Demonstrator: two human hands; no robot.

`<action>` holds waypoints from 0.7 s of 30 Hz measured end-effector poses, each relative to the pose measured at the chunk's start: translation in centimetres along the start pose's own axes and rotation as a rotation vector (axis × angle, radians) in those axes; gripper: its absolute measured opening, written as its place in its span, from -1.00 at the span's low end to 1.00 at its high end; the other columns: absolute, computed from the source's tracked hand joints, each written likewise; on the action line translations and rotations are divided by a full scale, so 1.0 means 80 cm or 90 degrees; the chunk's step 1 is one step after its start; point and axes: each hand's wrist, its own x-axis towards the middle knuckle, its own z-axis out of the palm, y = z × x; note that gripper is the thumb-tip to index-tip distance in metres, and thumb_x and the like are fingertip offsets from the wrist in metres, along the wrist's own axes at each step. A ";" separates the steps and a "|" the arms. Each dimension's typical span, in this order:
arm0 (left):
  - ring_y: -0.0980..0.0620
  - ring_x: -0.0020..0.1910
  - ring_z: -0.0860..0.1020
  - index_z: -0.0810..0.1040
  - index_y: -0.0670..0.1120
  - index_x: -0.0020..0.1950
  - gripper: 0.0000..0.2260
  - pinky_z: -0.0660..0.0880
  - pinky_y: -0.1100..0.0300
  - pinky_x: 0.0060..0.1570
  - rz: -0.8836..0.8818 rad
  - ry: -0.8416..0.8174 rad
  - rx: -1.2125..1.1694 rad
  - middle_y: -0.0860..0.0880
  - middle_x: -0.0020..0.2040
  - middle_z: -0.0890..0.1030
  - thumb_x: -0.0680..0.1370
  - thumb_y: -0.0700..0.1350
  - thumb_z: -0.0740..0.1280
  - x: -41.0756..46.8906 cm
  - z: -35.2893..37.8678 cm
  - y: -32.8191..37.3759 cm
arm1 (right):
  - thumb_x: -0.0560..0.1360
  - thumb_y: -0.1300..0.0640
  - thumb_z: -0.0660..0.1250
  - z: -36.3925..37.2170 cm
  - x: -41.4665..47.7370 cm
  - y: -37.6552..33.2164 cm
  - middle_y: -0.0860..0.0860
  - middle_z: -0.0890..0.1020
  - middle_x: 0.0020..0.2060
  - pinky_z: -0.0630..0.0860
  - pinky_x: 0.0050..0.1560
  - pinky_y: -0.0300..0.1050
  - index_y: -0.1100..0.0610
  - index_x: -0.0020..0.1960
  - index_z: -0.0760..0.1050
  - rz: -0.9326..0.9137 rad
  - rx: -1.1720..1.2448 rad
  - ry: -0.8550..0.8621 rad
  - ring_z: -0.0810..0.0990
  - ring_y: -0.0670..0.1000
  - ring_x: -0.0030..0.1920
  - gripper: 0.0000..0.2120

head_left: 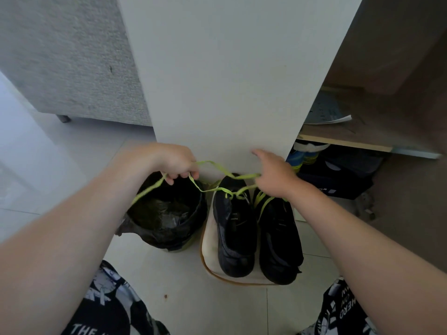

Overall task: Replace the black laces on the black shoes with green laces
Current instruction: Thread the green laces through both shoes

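Fig.: my L grip (180,165) and R grip (273,176) each pinch an end of the green lace (246,176), strung L–R between them, dropping to the shoe (233,228) on the pad (210,240) below, nearer R grip.

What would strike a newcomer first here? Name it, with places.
The bright green lace stretched across the centre: the left hand grips one part, the right hand pinches another. It runs down to a pair of black shoes on a pale mat, with a black-lined bin to their left.
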 end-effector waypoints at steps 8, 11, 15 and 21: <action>-0.05 -0.41 0.33 0.63 -0.08 -0.06 -0.76 0.35 0.29 -0.50 0.167 0.033 -0.007 -0.02 -0.39 0.39 0.64 -0.04 0.21 0.001 0.019 0.034 | 0.64 0.16 0.23 -0.006 0.002 -0.037 -0.04 0.51 -0.39 0.34 -0.29 -0.16 0.05 0.00 0.66 -0.153 0.251 -0.104 0.42 -0.06 -0.36 -0.77; -0.02 -0.40 0.33 0.61 -0.04 -0.10 -0.77 0.39 0.21 -0.41 0.128 0.053 -0.011 0.00 -0.35 0.39 0.64 -0.09 0.20 0.007 0.009 0.013 | 0.62 0.14 0.17 -0.020 0.005 -0.010 -0.07 0.58 -0.17 0.41 0.02 -0.07 0.03 -0.07 0.64 -0.027 -0.051 -0.046 0.54 0.04 -0.05 -0.73; 0.00 -0.43 0.35 0.59 -0.02 -0.17 -0.73 0.40 0.24 -0.44 0.119 0.072 0.041 0.01 -0.34 0.43 0.65 -0.05 0.19 0.010 0.015 0.008 | 0.51 0.19 0.21 -0.018 -0.004 0.000 0.10 0.55 0.12 0.27 0.33 0.15 0.11 0.05 0.56 0.104 -0.300 -0.086 0.48 0.21 0.19 -0.81; 0.21 -0.58 0.36 0.54 -0.01 -0.31 -0.63 0.24 0.41 -0.56 0.232 0.122 -0.004 0.06 -0.46 0.45 0.65 0.08 0.22 0.016 0.052 0.058 | 0.46 0.30 0.32 0.001 -0.015 -0.040 0.04 0.59 0.20 0.47 0.33 -0.01 -0.05 0.52 0.31 -0.122 0.331 -0.115 0.56 0.05 0.24 -0.33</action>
